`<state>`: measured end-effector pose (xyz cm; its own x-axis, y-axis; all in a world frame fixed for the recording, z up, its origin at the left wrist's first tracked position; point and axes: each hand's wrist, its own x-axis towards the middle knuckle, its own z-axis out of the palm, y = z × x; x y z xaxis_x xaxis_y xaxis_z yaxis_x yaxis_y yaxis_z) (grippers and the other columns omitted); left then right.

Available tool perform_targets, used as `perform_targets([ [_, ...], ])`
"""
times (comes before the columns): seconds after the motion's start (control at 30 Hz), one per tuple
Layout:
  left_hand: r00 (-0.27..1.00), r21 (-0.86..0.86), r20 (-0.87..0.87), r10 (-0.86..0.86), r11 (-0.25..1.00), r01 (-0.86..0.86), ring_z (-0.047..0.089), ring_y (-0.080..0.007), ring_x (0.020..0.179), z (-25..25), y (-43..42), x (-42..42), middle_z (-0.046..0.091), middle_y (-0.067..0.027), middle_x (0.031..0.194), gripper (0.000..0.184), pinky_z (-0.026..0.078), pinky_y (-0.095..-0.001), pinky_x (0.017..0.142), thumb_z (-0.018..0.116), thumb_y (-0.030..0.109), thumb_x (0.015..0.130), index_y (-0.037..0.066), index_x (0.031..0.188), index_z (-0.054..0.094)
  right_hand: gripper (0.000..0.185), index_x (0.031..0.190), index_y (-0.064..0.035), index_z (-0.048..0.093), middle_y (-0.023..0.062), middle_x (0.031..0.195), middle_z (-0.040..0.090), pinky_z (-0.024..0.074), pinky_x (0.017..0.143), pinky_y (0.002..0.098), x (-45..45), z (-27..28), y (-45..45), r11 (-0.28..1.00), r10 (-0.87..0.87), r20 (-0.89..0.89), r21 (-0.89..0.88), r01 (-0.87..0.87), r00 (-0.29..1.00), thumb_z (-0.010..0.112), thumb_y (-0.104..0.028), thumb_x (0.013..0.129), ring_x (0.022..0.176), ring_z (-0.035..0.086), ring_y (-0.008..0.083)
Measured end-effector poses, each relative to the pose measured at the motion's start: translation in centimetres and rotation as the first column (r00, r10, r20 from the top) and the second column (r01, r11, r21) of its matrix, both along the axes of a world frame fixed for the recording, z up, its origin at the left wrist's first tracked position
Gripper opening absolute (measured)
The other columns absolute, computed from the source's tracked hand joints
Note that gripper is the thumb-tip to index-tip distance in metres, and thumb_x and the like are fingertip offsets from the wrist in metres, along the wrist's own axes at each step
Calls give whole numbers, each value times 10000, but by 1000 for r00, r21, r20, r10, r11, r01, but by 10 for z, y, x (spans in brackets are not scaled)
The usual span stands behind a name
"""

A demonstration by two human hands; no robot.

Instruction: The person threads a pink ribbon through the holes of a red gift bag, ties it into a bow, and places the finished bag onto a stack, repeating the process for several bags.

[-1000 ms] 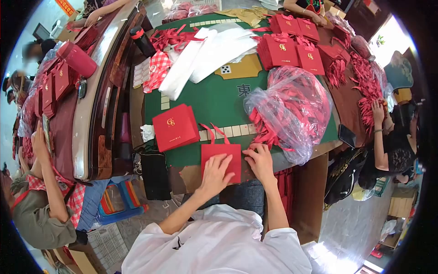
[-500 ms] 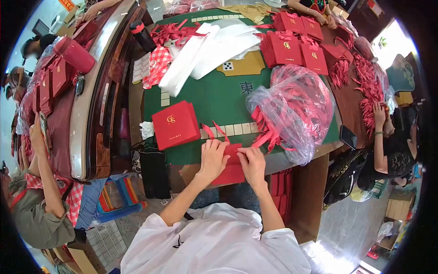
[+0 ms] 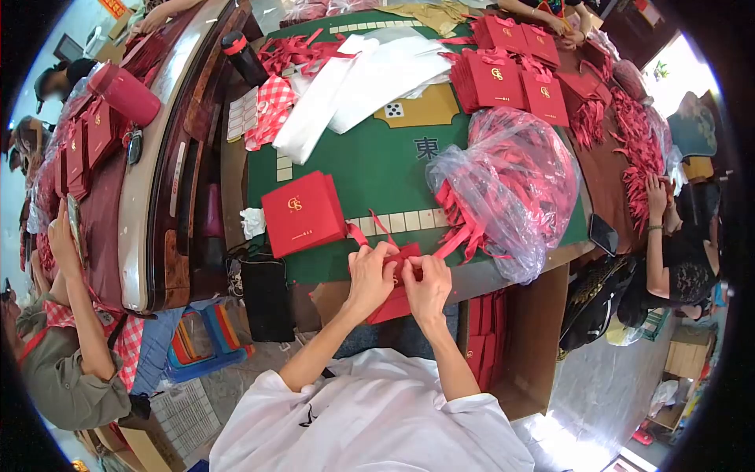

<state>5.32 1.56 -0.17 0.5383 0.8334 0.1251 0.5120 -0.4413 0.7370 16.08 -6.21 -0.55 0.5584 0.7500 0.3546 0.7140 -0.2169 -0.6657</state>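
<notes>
At the near edge of the green table a red paper gift bag [image 3: 391, 308] lies under both my hands. My left hand [image 3: 370, 275] is closed at the bag's upper left part, thumb towards the middle. Close beside it, my right hand [image 3: 428, 285] pinches at the bag's upper middle with bent fingers. A red ribbon [image 3: 358, 234] sticks out above my left hand; what the fingertips grip is partly hidden. To the left lies a stack of red gift bags [image 3: 303, 214] with gold lettering. A clear plastic sack [image 3: 515, 189] full of red ribbons rests to the right.
White plastic sheets [image 3: 350, 86] lie across the table, near a black bottle [image 3: 244, 59]. More red bags [image 3: 495, 79] stand at the back right. A phone [image 3: 603, 234] lies at the right edge. Co-workers sit left and right; one person's hand [image 3: 657, 197] touches loose ribbons.
My right hand has turned inward and moved slightly left, closer to my left hand. The bag's upper part is now more covered by my fingers.
</notes>
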Motion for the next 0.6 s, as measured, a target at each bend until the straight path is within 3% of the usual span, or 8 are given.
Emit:
perform_targets([
  [0.37, 999, 130, 41, 17, 991, -22, 561, -263, 842, 8, -9, 4, 685, -40, 896, 194, 378, -407, 816, 648, 40, 797, 101, 981, 658, 144, 829, -87, 597, 63, 791, 622, 432, 691, 413, 3, 11, 0, 998, 49, 53, -36, -47, 997, 732, -92, 780, 772, 600, 270],
  [0.43, 999, 135, 33, 5, 991, -9, 560, -262, 835, 10, -10, 6, 683, -37, 888, 187, 380, -403, 815, 648, 38, 795, 102, 970, 661, 126, 826, -72, 607, 68, 756, 623, 447, 688, 424, 4, 15, -1, 998, 33, -134, -42, -39, 990, 727, -95, 794, 741, 606, 279],
  [0.6, 999, 145, 46, -16, 989, 9, 560, -259, 832, 10, -9, 4, 675, -28, 872, 186, 382, -398, 812, 652, 38, 793, 104, 966, 660, 114, 852, -65, 630, 73, 747, 644, 473, 705, 414, 7, 13, 1, 996, 55, -185, -56, -66, 981, 730, -89, 803, 737, 624, 281],
])
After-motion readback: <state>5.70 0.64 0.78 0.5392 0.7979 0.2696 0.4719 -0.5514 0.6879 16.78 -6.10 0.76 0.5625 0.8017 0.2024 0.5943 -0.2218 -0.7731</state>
